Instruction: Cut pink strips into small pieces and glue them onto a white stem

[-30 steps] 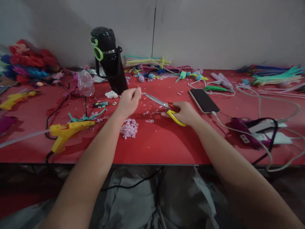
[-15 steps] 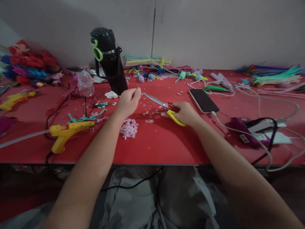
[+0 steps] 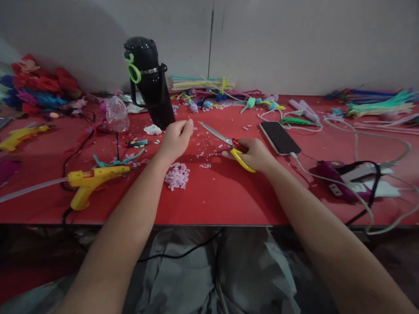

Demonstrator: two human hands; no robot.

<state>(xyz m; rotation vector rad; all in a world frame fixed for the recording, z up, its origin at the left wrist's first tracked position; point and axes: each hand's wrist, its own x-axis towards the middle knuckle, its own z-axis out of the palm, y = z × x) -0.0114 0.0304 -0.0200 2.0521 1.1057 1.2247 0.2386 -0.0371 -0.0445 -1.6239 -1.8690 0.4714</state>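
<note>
My right hand [image 3: 258, 153] grips a pair of scissors [image 3: 220, 136] with yellow and red handles, its blades pointing left and away from me. The blades look closed or nearly so. Just left of their tips, my left hand [image 3: 176, 138] is closed in a pinch; whatever sits between the fingertips is too small and hidden to name. A small gap separates the tips from those fingers. Below my left hand lies a pile of short pale-purple fuzzy pieces [image 3: 177, 176]. Tiny scraps of the same colour [image 3: 205, 165] are scattered over the red table [image 3: 222, 200].
A black bottle [image 3: 153, 87] stands behind my left hand. To the left lie a yellow glue gun [image 3: 94, 179] and a clear plastic cup [image 3: 117, 114]. On the right are a phone [image 3: 280, 137] on a cable and a purple power strip [image 3: 337, 181]. Pipe cleaners [image 3: 203, 83] line the wall.
The scissors have shifted slightly right, and their tips now sit a little farther from my left fingers. My left hand stays almost in place, still pinched.
</note>
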